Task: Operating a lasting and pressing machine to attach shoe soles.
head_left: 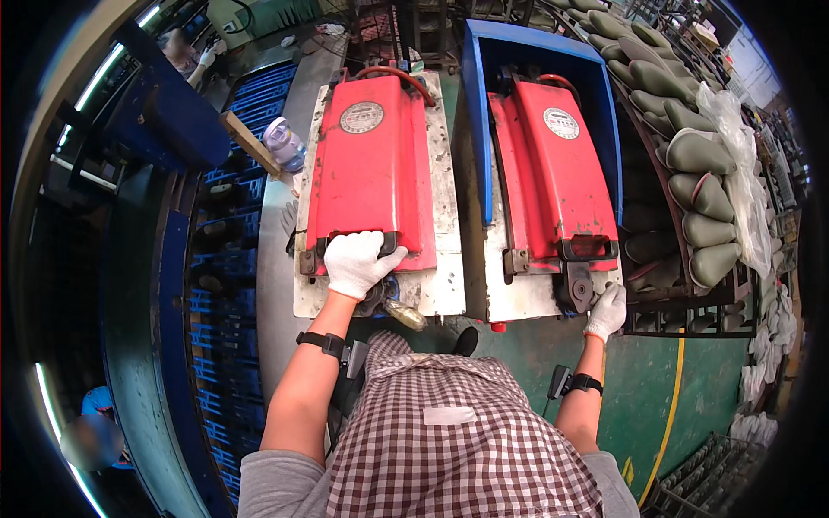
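My left hand [356, 264], in a white glove, is closed over the black handle [390, 244] at the near end of the left red machine cover [371, 186]. Just below it, a dull yellowish-brown rounded piece [406, 315] sticks out past the machine's near edge. My right hand [607, 312], also gloved, is closed at the near right corner of the second machine, beside a black metal bracket [579, 287]. What its fingers hold, if anything, is hidden. The right red machine cover [566, 164] is lowered, and its own black handle [590, 250] is untouched.
A blue metal hood [535, 39] surrounds the right machine. Racks of olive-green boots [699, 151] stand on the right. To the left are a blue slatted conveyor [233, 259] and a clear bottle [283, 145]. Other people appear at the far left.
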The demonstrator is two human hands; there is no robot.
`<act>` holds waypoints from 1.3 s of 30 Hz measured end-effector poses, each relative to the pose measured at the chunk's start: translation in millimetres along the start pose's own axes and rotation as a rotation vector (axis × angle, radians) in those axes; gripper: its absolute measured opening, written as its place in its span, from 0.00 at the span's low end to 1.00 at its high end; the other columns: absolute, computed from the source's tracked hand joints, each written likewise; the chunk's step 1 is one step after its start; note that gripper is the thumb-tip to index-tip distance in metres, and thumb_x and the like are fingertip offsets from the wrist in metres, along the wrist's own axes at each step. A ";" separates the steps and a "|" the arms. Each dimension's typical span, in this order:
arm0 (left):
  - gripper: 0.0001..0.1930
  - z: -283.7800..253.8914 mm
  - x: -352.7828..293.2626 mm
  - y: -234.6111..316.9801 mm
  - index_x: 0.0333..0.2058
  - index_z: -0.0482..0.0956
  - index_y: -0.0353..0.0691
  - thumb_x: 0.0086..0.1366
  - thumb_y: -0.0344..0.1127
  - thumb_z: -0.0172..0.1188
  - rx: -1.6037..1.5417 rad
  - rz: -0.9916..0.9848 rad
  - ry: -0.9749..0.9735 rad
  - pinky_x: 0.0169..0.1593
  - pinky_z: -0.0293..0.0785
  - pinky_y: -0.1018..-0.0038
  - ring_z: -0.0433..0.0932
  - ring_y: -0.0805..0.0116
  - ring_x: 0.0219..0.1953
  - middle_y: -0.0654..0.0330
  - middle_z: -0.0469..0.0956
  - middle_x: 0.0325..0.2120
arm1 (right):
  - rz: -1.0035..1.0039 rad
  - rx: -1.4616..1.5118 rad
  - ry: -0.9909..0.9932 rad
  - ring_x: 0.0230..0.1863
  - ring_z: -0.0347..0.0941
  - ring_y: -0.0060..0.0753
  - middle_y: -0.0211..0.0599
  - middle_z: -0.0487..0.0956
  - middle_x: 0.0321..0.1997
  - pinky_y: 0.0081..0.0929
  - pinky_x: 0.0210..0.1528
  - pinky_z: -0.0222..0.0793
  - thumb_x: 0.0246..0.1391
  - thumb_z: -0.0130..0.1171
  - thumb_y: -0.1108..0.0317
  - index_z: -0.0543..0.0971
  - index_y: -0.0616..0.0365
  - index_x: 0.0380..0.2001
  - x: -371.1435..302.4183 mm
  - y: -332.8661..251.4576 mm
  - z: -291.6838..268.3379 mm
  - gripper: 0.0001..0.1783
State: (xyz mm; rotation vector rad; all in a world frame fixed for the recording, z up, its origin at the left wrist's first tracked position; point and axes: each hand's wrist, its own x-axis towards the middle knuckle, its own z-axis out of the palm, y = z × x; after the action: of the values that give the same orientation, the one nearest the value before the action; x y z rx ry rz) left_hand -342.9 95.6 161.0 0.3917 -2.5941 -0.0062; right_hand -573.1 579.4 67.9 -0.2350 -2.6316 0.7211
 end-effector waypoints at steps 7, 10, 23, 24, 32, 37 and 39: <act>0.26 4.7 3.7 -0.7 0.19 0.75 0.48 0.56 0.65 0.69 -0.016 -0.012 0.019 0.28 0.69 0.60 0.76 0.55 0.20 0.58 0.75 0.17 | -0.046 0.015 0.029 0.40 0.82 0.57 0.48 0.85 0.38 0.49 0.42 0.75 0.69 0.53 0.54 0.85 0.55 0.39 4.8 -4.2 5.5 0.18; 0.25 4.0 4.0 -0.2 0.20 0.75 0.50 0.55 0.64 0.70 0.002 0.000 0.018 0.27 0.71 0.61 0.76 0.58 0.20 0.61 0.74 0.17 | -0.057 0.037 0.035 0.39 0.82 0.57 0.48 0.85 0.38 0.49 0.42 0.75 0.69 0.53 0.54 0.85 0.56 0.39 4.6 -4.2 5.3 0.18; 0.25 1.5 5.9 0.6 0.20 0.76 0.51 0.55 0.65 0.69 -0.003 -0.016 0.014 0.28 0.71 0.62 0.77 0.58 0.20 0.61 0.75 0.18 | -0.006 0.009 0.014 0.41 0.82 0.58 0.48 0.85 0.40 0.50 0.43 0.75 0.69 0.53 0.53 0.85 0.54 0.40 5.6 -3.9 8.3 0.18; 0.25 1.4 5.6 0.6 0.20 0.76 0.51 0.55 0.65 0.69 -0.001 -0.014 0.017 0.28 0.71 0.61 0.77 0.58 0.20 0.61 0.75 0.18 | -0.010 0.014 0.011 0.41 0.82 0.58 0.48 0.86 0.40 0.50 0.43 0.75 0.69 0.53 0.53 0.85 0.54 0.40 5.9 -2.9 8.4 0.18; 0.25 4.0 4.7 2.5 0.20 0.76 0.50 0.55 0.66 0.69 0.004 0.000 0.041 0.28 0.71 0.61 0.77 0.58 0.21 0.61 0.75 0.19 | -0.002 -0.013 -0.017 0.43 0.82 0.58 0.49 0.85 0.43 0.51 0.45 0.75 0.69 0.53 0.53 0.85 0.55 0.41 6.4 -5.0 2.9 0.19; 0.23 -0.8 7.1 5.0 0.21 0.75 0.48 0.53 0.60 0.72 -0.042 -0.034 0.018 0.29 0.72 0.61 0.78 0.57 0.23 0.59 0.74 0.19 | 0.043 -0.093 -0.221 0.47 0.80 0.67 0.57 0.85 0.44 0.55 0.48 0.75 0.68 0.50 0.46 0.84 0.52 0.44 8.7 -19.5 -16.9 0.23; 0.16 -13.6 10.7 17.8 0.29 0.80 0.44 0.51 0.46 0.76 -0.261 -0.202 -0.009 0.35 0.75 0.60 0.80 0.56 0.29 0.58 0.78 0.25 | 0.174 -0.266 -0.363 0.51 0.79 0.67 0.58 0.84 0.48 0.53 0.53 0.75 0.69 0.47 0.43 0.84 0.51 0.48 0.9 -37.9 -34.6 0.26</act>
State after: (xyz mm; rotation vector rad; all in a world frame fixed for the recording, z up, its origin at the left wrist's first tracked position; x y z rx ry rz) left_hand -350.0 110.6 179.5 0.5542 -2.5081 -0.4131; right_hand -561.5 562.9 115.1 -0.4501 -3.0852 0.5020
